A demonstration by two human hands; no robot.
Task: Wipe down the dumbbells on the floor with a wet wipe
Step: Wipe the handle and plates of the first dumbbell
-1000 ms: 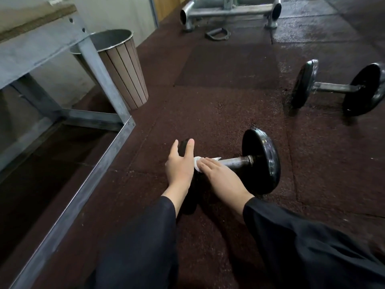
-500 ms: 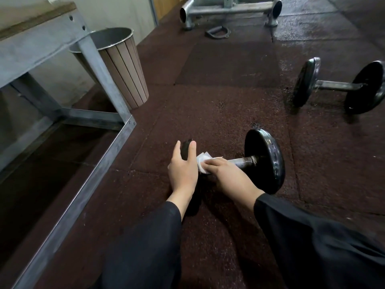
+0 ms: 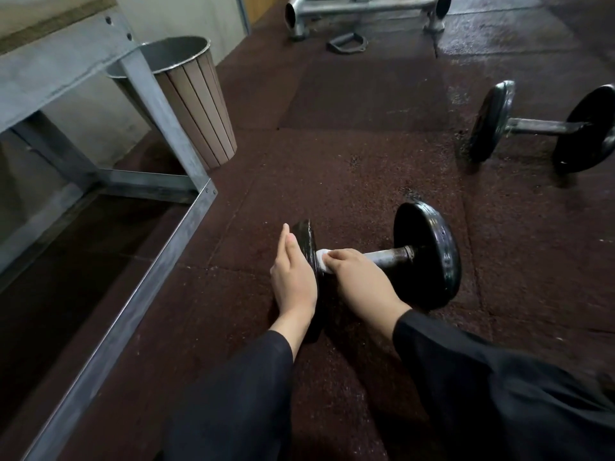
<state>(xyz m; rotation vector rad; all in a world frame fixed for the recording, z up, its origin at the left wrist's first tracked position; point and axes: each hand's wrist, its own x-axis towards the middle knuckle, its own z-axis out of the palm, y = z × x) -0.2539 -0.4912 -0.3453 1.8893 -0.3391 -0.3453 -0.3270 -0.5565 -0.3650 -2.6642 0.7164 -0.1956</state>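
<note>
A black dumbbell (image 3: 427, 254) with a metal bar lies on the dark rubber floor in front of me. My left hand (image 3: 293, 281) rests flat against the outer face of its left plate, fingers together. My right hand (image 3: 357, 281) is closed around the bar next to that plate, pressing a white wet wipe (image 3: 323, 259) onto it; only a small part of the wipe shows. A second black dumbbell (image 3: 539, 126) lies apart at the right, on a wet patch of floor.
A grey metal frame (image 3: 133, 294) runs along the left. A slatted bin (image 3: 196, 101) with a metal rim stands behind its post. At the far end lie a machine's tubular metal foot (image 3: 362, 8) and a cable handle (image 3: 346, 43).
My right hand has closed tighter around the bar and bunched the wipe against the left plate. My left hand has stayed against the plate. The view has shifted slightly.
</note>
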